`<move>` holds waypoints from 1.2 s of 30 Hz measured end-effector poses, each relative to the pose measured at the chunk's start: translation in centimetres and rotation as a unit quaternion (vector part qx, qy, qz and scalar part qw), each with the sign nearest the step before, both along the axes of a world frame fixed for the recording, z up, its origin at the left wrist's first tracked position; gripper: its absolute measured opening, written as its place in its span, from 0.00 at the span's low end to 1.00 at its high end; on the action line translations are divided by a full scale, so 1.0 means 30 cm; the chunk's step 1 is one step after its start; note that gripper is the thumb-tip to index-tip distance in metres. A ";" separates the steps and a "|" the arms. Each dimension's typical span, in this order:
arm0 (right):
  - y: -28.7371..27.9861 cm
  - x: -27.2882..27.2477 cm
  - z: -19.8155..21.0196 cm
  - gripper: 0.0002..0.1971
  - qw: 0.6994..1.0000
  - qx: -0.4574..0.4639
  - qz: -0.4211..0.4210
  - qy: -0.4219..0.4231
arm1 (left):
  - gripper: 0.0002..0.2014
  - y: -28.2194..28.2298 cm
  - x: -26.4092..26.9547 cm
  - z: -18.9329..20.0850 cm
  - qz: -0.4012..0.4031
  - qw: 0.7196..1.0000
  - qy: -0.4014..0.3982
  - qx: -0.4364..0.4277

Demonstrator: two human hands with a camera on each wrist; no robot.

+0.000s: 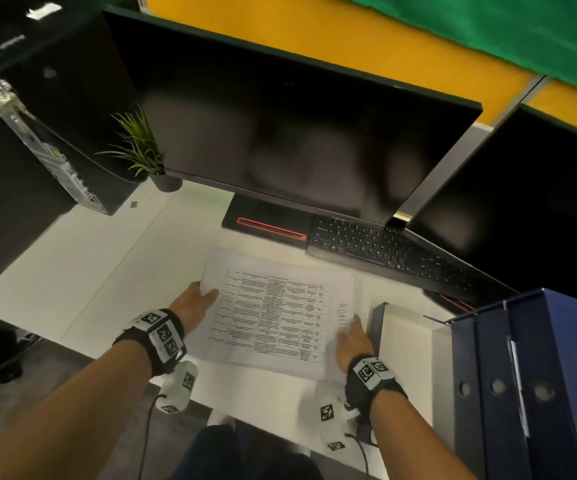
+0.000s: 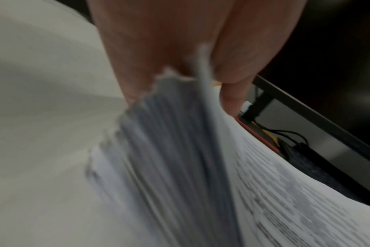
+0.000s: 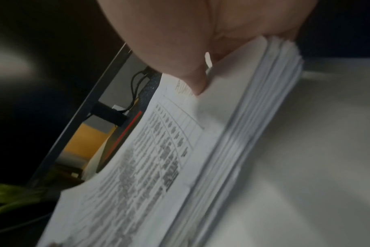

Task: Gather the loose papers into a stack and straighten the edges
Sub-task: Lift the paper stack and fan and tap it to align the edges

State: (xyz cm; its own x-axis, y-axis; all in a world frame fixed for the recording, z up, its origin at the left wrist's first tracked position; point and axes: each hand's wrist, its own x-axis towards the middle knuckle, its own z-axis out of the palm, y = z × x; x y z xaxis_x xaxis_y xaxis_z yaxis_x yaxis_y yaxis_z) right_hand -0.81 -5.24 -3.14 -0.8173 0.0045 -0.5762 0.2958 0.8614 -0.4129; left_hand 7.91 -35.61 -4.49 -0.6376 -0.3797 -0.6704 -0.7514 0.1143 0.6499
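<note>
A thick stack of white papers (image 1: 273,317) with a printed table on the top sheet is at the front of the white desk (image 1: 114,271). My left hand (image 1: 207,296) grips its left edge, thumb on top and fingers beneath. My right hand (image 1: 351,332) grips the right edge the same way. In the left wrist view the stack's (image 2: 180,150) sheet ends look ragged and uneven below my left hand's thumb (image 2: 243,50). The right wrist view shows my right thumb (image 3: 180,50) pressing on the top sheet of the stack (image 3: 158,158), whose side layers are slightly stepped.
A black monitor (image 1: 280,133) stands behind the papers, with a black keyboard (image 1: 384,251) at its foot. A second monitor (image 1: 522,188) is at the right. Blue binders (image 1: 529,375) and an open box (image 1: 408,341) stand close to my right hand. A small plant (image 1: 141,147) and a PC tower (image 1: 20,133) are at the back left.
</note>
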 end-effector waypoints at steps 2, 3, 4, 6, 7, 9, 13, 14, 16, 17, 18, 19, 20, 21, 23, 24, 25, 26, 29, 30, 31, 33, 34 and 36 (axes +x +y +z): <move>0.015 0.008 -0.010 0.27 0.998 -0.034 -0.022 -0.038 | 0.22 -0.033 0.005 -0.007 -0.004 1.000 0.000 0.004; 0.024 0.014 -0.016 0.28 0.997 -0.049 -0.029 -0.051 | 0.21 -0.044 0.009 -0.013 -0.012 1.000 -0.004 -0.003; 0.028 0.023 -0.020 0.29 0.996 -0.057 -0.034 -0.058 | 0.21 -0.045 0.012 -0.013 -0.017 1.000 -0.003 -0.011; 0.037 0.034 -0.041 0.29 0.995 -0.069 -0.041 -0.053 | 0.22 -0.042 0.015 -0.015 -0.011 1.000 0.000 0.006; 0.037 0.040 -0.037 0.29 0.994 -0.083 -0.049 -0.049 | 0.22 -0.041 0.020 -0.007 -0.009 1.000 -0.003 0.026; 0.042 0.048 -0.028 0.30 0.992 -0.106 -0.054 -0.037 | 0.22 -0.060 0.029 -0.011 -0.009 0.998 -0.006 0.066; 0.054 0.058 -0.006 0.33 0.988 -0.138 -0.068 -0.012 | 0.23 -0.060 0.045 -0.027 -0.017 0.997 0.012 0.078; 0.058 0.060 -0.007 0.33 0.988 -0.137 -0.069 -0.010 | 0.22 -0.054 0.048 -0.036 -0.024 0.998 0.025 0.057; 0.064 0.070 -0.007 0.34 0.988 -0.142 -0.064 -0.020 | 0.20 -0.045 0.059 -0.046 -0.026 0.998 0.050 0.026; 0.068 0.077 -0.012 0.34 0.987 -0.146 -0.057 -0.032 | 0.19 -0.042 0.067 -0.041 -0.028 0.998 0.060 0.018; 0.071 0.082 -0.008 0.34 0.988 -0.139 -0.047 -0.043 | 0.18 -0.045 0.071 -0.049 -0.028 0.997 0.073 0.015; 0.073 0.087 -0.003 0.34 0.988 -0.139 -0.037 -0.053 | 0.18 -0.048 0.074 -0.052 -0.030 0.996 0.078 0.013; 0.072 0.091 0.005 0.34 0.987 -0.137 -0.042 -0.071 | 0.19 -0.050 0.076 -0.055 -0.029 0.996 0.079 0.015; 0.070 0.094 0.007 0.32 0.984 -0.143 -0.063 -0.091 | 0.20 -0.051 0.076 -0.049 -0.027 0.997 0.075 0.019; 0.051 0.104 0.030 0.28 0.973 -0.150 -0.112 -0.134 | 0.21 -0.051 0.072 -0.033 -0.018 0.997 0.063 0.044; 0.043 0.108 0.043 0.29 0.970 -0.143 -0.128 -0.147 | 0.21 -0.052 0.067 -0.032 -0.017 0.996 0.059 0.057; 0.038 0.113 0.047 0.31 0.972 -0.133 -0.126 -0.148 | 0.21 -0.051 0.064 -0.032 -0.022 0.997 0.055 0.057; 0.035 0.121 0.056 0.32 0.974 -0.126 -0.118 -0.146 | 0.21 -0.051 0.062 -0.029 -0.031 0.997 0.050 0.046; 0.053 0.144 0.051 0.35 0.980 -0.145 -0.082 -0.108 | 0.23 -0.043 0.072 -0.025 -0.042 0.997 0.058 0.025; 0.060 0.153 0.053 0.35 0.979 -0.150 -0.076 -0.114 | 0.23 -0.039 0.077 -0.022 -0.048 0.997 0.066 0.014; 0.071 0.165 0.047 0.34 0.978 -0.159 -0.073 -0.118 | 0.22 -0.036 0.081 -0.023 -0.053 0.996 0.076 0.004; 0.086 0.186 0.062 0.33 0.976 -0.163 -0.076 -0.121 | 0.21 -0.028 0.089 -0.007 -0.048 0.994 0.096 -0.002; 0.100 0.196 0.070 0.35 0.979 -0.154 -0.067 -0.111 | 0.19 -0.029 0.094 0.005 -0.038 0.994 0.107 0.005; 0.145 0.229 0.103 0.34 0.990 -0.111 -0.025 -0.090 | 0.17 -0.040 0.105 0.024 -0.016 0.991 0.131 0.032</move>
